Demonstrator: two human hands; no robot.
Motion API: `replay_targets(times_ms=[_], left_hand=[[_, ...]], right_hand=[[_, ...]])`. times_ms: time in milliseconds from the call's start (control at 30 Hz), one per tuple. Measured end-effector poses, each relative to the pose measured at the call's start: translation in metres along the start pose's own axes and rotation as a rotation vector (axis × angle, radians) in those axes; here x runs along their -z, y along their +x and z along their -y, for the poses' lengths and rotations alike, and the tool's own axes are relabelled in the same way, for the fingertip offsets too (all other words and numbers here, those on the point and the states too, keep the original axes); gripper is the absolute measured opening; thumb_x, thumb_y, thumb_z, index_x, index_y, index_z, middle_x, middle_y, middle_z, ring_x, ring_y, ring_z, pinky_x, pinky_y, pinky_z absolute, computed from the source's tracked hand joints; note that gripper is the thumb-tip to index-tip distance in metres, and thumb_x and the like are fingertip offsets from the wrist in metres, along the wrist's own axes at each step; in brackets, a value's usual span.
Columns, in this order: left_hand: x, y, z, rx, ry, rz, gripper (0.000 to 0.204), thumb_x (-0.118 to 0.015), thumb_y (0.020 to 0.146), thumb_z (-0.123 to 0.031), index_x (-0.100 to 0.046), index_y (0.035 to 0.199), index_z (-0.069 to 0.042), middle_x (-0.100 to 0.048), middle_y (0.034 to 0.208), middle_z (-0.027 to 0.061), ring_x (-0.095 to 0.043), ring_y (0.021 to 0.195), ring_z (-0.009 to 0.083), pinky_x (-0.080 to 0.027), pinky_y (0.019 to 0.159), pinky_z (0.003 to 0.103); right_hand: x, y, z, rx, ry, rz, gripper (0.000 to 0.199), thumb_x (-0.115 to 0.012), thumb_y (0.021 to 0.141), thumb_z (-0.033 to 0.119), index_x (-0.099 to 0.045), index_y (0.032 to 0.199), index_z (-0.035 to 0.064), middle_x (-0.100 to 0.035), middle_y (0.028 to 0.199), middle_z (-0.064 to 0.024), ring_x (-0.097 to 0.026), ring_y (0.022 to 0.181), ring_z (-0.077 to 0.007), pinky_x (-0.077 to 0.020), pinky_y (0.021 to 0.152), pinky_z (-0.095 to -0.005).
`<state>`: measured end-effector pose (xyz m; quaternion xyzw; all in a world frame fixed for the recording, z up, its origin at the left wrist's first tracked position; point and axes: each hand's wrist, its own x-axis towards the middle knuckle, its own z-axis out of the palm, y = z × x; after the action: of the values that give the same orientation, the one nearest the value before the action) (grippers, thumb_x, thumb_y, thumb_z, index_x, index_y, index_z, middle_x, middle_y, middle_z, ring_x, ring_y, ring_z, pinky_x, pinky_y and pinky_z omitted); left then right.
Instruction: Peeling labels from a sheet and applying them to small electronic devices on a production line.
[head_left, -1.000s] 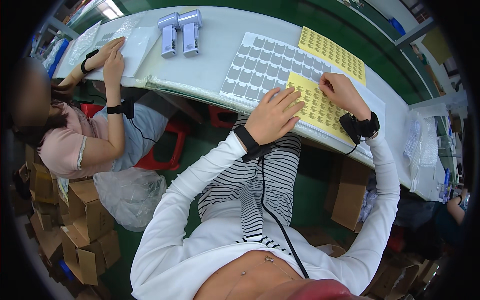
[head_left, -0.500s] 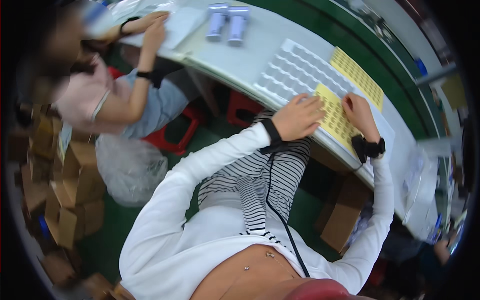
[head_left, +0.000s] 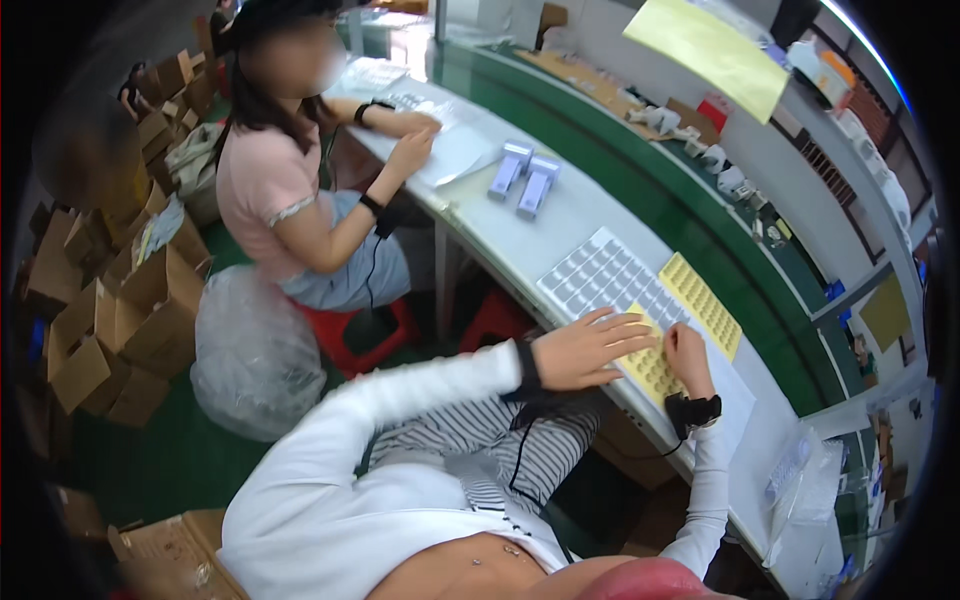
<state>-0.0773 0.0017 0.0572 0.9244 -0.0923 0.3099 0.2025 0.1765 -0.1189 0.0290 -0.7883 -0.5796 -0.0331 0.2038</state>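
My left hand (head_left: 590, 348) lies flat, fingers spread, on the near edge of a yellow sheet of small round stickers (head_left: 650, 368) on the white worktable (head_left: 580, 215). My right hand (head_left: 688, 352) rests on the same sheet with its fingers curled down onto it; whether it pinches a sticker I cannot tell. A second yellow sticker sheet (head_left: 702, 302) lies just beyond. Left of both lies a clear tray of small square grey parts (head_left: 600, 275). Both wrists wear black straps.
A co-worker in a pink top (head_left: 262, 180) sits to my left, hands on a white sheet. Two grey-blue handheld devices (head_left: 525, 180) stand on the table between us. Cardboard boxes (head_left: 110, 320) and a clear plastic bag (head_left: 255, 350) sit on the green floor. Red stools stand under the table.
The view has swung so the table now runs diagonally and the co-worker is in full view. My hands have stayed on the yellow sheet; the left fingers are spread wider.
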Motion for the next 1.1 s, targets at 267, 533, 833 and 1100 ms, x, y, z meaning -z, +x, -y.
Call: replay_targets(times_ms=[267, 533, 833, 1100], left_hand=[[0.002, -0.006, -0.018, 0.01, -0.08, -0.128, 0.046, -0.059, 0.08, -0.012, -0.045, 0.124, -0.004, -0.048, 0.12, 0.017, -0.043, 0.118, 0.0331, -0.035, 0.099, 0.042], [-0.041, 0.035, 0.018, 0.047, -0.209, -0.12, 0.029, -0.055, 0.081, -0.009, -0.049, 0.107, 0.002, -0.051, 0.107, 0.017, -0.051, 0.101, 0.0334, -0.04, 0.089, 0.038], [-0.078, 0.04, 0.048, 0.156, -0.109, -0.061, 0.024, -0.051, 0.075, -0.002, -0.049, 0.099, 0.002, -0.053, 0.091, 0.0179, -0.05, 0.085, 0.036, -0.041, 0.075, 0.043], [-0.085, 0.038, 0.048, 0.085, -0.065, -0.05, 0.026, -0.051, 0.082, -0.007, -0.051, 0.107, 0.002, -0.055, 0.112, 0.0149, -0.05, 0.109, 0.0292, -0.038, 0.095, 0.039]], right_hand=[[0.006, 0.006, 0.013, -0.049, 0.013, 0.001, 0.01, -0.054, 0.081, 0.008, -0.054, 0.079, -0.0027, -0.058, 0.077, -0.0225, -0.057, 0.072, -0.0397, -0.0454, 0.063, -0.0439], [0.009, 0.002, 0.019, -0.115, 0.123, 0.002, 0.011, -0.055, 0.081, 0.006, -0.053, 0.077, -0.0035, -0.057, 0.07, -0.0219, -0.057, 0.068, -0.0399, -0.0446, 0.059, -0.0422], [0.005, 0.012, 0.018, -0.079, 0.076, 0.003, 0.017, -0.051, 0.083, 0.012, -0.053, 0.077, -0.004, -0.056, 0.078, -0.0245, -0.053, 0.075, -0.0425, -0.0429, 0.066, -0.0462], [0.019, 0.012, 0.016, -0.197, 0.192, 0.124, 0.012, -0.056, 0.081, 0.008, -0.056, 0.079, -0.0045, -0.055, 0.064, -0.0147, -0.051, 0.056, -0.0242, -0.042, 0.056, -0.031]])
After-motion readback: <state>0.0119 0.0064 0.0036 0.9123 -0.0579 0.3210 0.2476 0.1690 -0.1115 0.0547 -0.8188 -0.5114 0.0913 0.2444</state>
